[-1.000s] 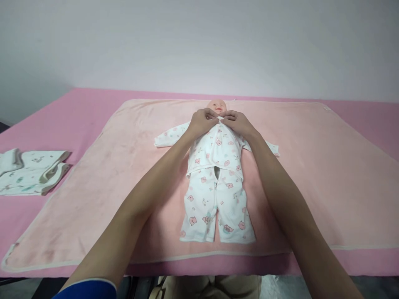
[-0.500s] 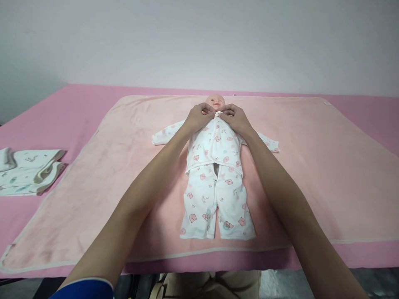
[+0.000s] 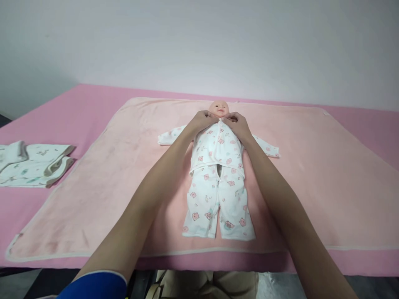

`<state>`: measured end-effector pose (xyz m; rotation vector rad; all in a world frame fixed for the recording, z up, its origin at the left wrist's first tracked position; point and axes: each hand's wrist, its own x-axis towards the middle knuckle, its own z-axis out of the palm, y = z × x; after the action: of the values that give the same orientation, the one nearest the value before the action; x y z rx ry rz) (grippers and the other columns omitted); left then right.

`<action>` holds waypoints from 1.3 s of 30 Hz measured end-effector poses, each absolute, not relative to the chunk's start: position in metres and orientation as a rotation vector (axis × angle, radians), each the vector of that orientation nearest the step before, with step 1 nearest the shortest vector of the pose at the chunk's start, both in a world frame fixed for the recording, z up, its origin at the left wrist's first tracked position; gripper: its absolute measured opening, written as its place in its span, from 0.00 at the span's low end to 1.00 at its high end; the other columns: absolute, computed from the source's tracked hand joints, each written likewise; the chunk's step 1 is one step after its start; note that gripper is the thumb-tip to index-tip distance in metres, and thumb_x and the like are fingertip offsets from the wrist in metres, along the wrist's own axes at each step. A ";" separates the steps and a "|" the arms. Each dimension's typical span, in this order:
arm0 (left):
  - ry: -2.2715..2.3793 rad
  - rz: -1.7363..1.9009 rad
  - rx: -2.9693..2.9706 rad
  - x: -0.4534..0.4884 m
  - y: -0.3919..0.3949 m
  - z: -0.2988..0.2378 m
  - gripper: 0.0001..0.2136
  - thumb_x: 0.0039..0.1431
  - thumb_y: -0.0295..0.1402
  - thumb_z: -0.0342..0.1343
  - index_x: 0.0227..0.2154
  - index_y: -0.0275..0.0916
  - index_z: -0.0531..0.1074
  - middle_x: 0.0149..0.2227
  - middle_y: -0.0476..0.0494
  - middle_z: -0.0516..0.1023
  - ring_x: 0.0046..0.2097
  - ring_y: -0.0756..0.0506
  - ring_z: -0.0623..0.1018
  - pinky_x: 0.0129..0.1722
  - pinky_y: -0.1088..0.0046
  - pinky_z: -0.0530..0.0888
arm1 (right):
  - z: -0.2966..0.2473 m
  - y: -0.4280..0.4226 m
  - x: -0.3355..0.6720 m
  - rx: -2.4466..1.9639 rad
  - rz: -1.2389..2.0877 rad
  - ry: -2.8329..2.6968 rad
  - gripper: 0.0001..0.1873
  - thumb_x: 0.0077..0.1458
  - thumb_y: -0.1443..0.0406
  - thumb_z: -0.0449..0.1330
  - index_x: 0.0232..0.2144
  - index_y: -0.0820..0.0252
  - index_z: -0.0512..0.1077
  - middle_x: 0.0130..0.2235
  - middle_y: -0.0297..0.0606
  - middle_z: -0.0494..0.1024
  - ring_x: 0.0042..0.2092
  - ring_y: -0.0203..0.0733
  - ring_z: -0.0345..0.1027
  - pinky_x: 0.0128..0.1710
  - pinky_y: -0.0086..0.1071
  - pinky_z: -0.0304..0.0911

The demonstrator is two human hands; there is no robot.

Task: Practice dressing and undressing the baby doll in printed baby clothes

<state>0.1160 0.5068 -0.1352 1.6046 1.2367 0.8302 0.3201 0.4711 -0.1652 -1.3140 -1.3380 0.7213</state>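
A baby doll lies face up, its head away from me. It wears a white shirt printed with pink animals, its sleeves spread to both sides, and matching pants with a slit at the crotch. At the left of the neckline, my left hand pinches the shirt's collar. My right hand grips the collar on the other side, just below the doll's chin. Both sets of fingertips nearly meet at the top of the front opening. The fingers partly hide the neck.
A peach blanket with a pale edge lies under the doll on a pink-covered table. Folded white printed cloths rest at the left. A plain wall rises behind the table.
The view has shifted slightly, so the doll sits a little lower and to the right. Both hands stay at the shirt's collar.
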 end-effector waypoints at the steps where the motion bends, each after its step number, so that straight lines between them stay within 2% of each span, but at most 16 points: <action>1: 1.263 0.835 1.570 0.119 0.504 -0.135 0.16 0.60 0.38 0.72 0.31 0.41 0.69 0.31 0.49 0.72 0.35 0.48 0.72 0.37 0.71 0.68 | -0.166 0.471 0.318 -1.318 0.726 -1.321 0.17 0.51 0.55 0.74 0.39 0.56 0.78 0.42 0.36 0.82 0.45 0.44 0.72 0.53 0.41 0.71; 4: 1.346 0.877 1.533 0.130 0.497 -0.133 0.21 0.62 0.39 0.71 0.29 0.42 0.61 0.30 0.51 0.69 0.35 0.49 0.70 0.37 0.71 0.67 | -0.163 0.468 0.312 -1.377 0.718 -1.290 0.17 0.52 0.53 0.73 0.37 0.55 0.76 0.44 0.36 0.82 0.46 0.44 0.73 0.55 0.42 0.71; 8: 1.402 0.912 1.744 0.124 0.488 -0.126 0.16 0.65 0.42 0.67 0.34 0.42 0.65 0.39 0.44 0.78 0.43 0.44 0.76 0.44 0.68 0.72 | -0.151 0.450 0.324 -1.463 0.495 -1.417 0.13 0.58 0.55 0.68 0.40 0.56 0.75 0.48 0.42 0.82 0.48 0.46 0.74 0.56 0.43 0.70; 10: 1.429 0.920 2.015 0.098 0.483 -0.126 0.13 0.65 0.42 0.65 0.38 0.41 0.69 0.48 0.38 0.80 0.52 0.38 0.77 0.53 0.61 0.73 | -0.147 0.431 0.350 -1.504 0.318 -1.543 0.12 0.58 0.57 0.67 0.42 0.57 0.75 0.50 0.44 0.81 0.48 0.46 0.73 0.55 0.43 0.70; 12: 1.506 0.880 2.272 0.056 0.479 -0.129 0.14 0.66 0.45 0.62 0.44 0.40 0.72 0.55 0.33 0.80 0.61 0.32 0.74 0.62 0.53 0.70 | -0.146 0.406 0.389 -1.602 0.209 -1.632 0.13 0.59 0.58 0.66 0.44 0.57 0.76 0.51 0.46 0.81 0.47 0.48 0.74 0.54 0.44 0.70; 15: 1.791 0.692 2.249 -0.015 0.473 -0.140 0.19 0.70 0.49 0.54 0.50 0.37 0.75 0.58 0.28 0.80 0.65 0.27 0.72 0.66 0.46 0.67 | -0.150 0.368 0.451 -2.018 0.207 -1.507 0.11 0.61 0.57 0.65 0.42 0.57 0.76 0.49 0.48 0.82 0.48 0.52 0.75 0.55 0.46 0.69; 18: 2.041 0.391 1.939 -0.064 0.470 -0.148 0.24 0.63 0.50 0.60 0.51 0.34 0.77 0.57 0.24 0.81 0.64 0.25 0.74 0.62 0.50 0.71 | -0.157 0.344 0.489 -2.364 0.300 -1.344 0.13 0.63 0.53 0.65 0.36 0.56 0.75 0.43 0.50 0.82 0.48 0.57 0.75 0.55 0.48 0.68; 21: 2.021 0.237 1.844 -0.076 0.470 -0.148 0.23 0.53 0.49 0.68 0.44 0.36 0.81 0.52 0.26 0.85 0.59 0.27 0.79 0.58 0.56 0.74 | -0.160 0.336 0.493 -2.371 0.395 -1.364 0.16 0.67 0.51 0.63 0.32 0.54 0.74 0.37 0.48 0.81 0.44 0.55 0.75 0.50 0.45 0.67; 23: 1.984 0.196 1.848 -0.071 0.469 -0.143 0.18 0.52 0.47 0.68 0.37 0.37 0.82 0.47 0.28 0.86 0.55 0.28 0.82 0.54 0.59 0.75 | -0.158 0.336 0.483 -2.341 0.408 -1.397 0.18 0.66 0.52 0.64 0.28 0.54 0.73 0.33 0.45 0.80 0.41 0.53 0.73 0.47 0.42 0.66; 25: 1.992 0.204 1.846 -0.066 0.467 -0.138 0.17 0.54 0.46 0.66 0.37 0.36 0.82 0.47 0.27 0.86 0.53 0.29 0.83 0.52 0.60 0.76 | -0.156 0.335 0.473 -2.326 0.350 -1.391 0.16 0.65 0.55 0.65 0.27 0.54 0.71 0.34 0.45 0.79 0.42 0.52 0.71 0.47 0.42 0.66; 29: 2.125 0.325 1.846 -0.064 0.457 -0.130 0.28 0.62 0.47 0.59 0.56 0.28 0.77 0.57 0.19 0.82 0.58 0.27 0.79 0.57 0.54 0.73 | -0.152 0.323 0.468 -2.312 0.170 -1.284 0.09 0.65 0.60 0.61 0.31 0.56 0.72 0.40 0.50 0.80 0.48 0.54 0.70 0.55 0.45 0.66; 31: 2.170 0.408 1.892 -0.064 0.447 -0.129 0.30 0.65 0.45 0.57 0.61 0.24 0.73 0.61 0.13 0.77 0.62 0.25 0.76 0.61 0.48 0.71 | -0.151 0.311 0.467 -2.305 0.123 -1.251 0.06 0.63 0.62 0.60 0.35 0.58 0.73 0.44 0.53 0.80 0.50 0.56 0.70 0.57 0.47 0.66; 33: 2.162 0.518 1.999 -0.062 0.429 -0.130 0.28 0.68 0.43 0.54 0.61 0.25 0.71 0.65 0.12 0.73 0.67 0.23 0.71 0.65 0.44 0.67 | -0.149 0.292 0.457 -2.238 0.046 -1.301 0.07 0.63 0.62 0.59 0.40 0.59 0.75 0.49 0.54 0.79 0.54 0.57 0.69 0.60 0.49 0.64; 35: 2.030 0.622 2.169 -0.057 0.399 -0.134 0.23 0.71 0.42 0.50 0.59 0.29 0.72 0.66 0.16 0.72 0.68 0.24 0.70 0.67 0.45 0.66 | -0.147 0.262 0.434 -2.031 -0.033 -1.480 0.10 0.65 0.62 0.58 0.45 0.59 0.74 0.52 0.53 0.78 0.55 0.56 0.70 0.62 0.50 0.63; 37: 1.750 0.636 2.347 -0.052 0.357 -0.140 0.19 0.71 0.42 0.50 0.54 0.34 0.74 0.60 0.23 0.77 0.62 0.27 0.74 0.63 0.50 0.69 | -0.146 0.220 0.398 -1.713 -0.018 -1.740 0.12 0.67 0.59 0.59 0.48 0.57 0.74 0.51 0.51 0.79 0.50 0.56 0.71 0.58 0.50 0.66; 39: 1.416 0.581 2.497 -0.046 0.309 -0.147 0.17 0.70 0.45 0.52 0.49 0.37 0.75 0.52 0.29 0.81 0.54 0.31 0.78 0.56 0.54 0.72 | -0.146 0.171 0.355 -1.486 0.115 -1.985 0.12 0.71 0.56 0.59 0.51 0.54 0.74 0.51 0.48 0.80 0.52 0.57 0.72 0.53 0.49 0.68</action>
<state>-0.0457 0.3085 -0.1471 2.4970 1.4159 0.5814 0.3549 0.1708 -0.1458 -1.4864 -1.9851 0.1151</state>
